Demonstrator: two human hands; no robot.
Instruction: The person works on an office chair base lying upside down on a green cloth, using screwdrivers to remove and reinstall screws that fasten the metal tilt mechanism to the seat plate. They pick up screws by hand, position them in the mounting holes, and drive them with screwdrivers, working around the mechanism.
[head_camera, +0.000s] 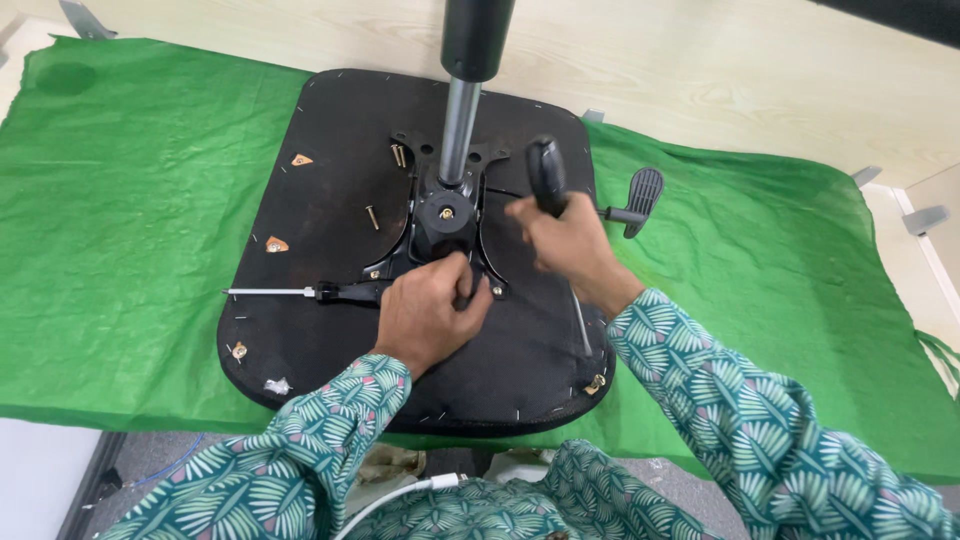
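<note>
Left hand (430, 310) clamps down on the bracket (445, 215) at seat (320, 230) centre; right hand (565, 240), at three o'clock, has its grip closed round an upright screwdriver (546, 175).

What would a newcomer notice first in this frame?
Centre frame, a black chair seat lies upside down on a green cloth, its metal post rising toward the camera. The right hand grips a black-handled screwdriver just right of the post, while the left hand presses on the black mechanism plate. A second screwdriver lies on the seat, left.
</note>
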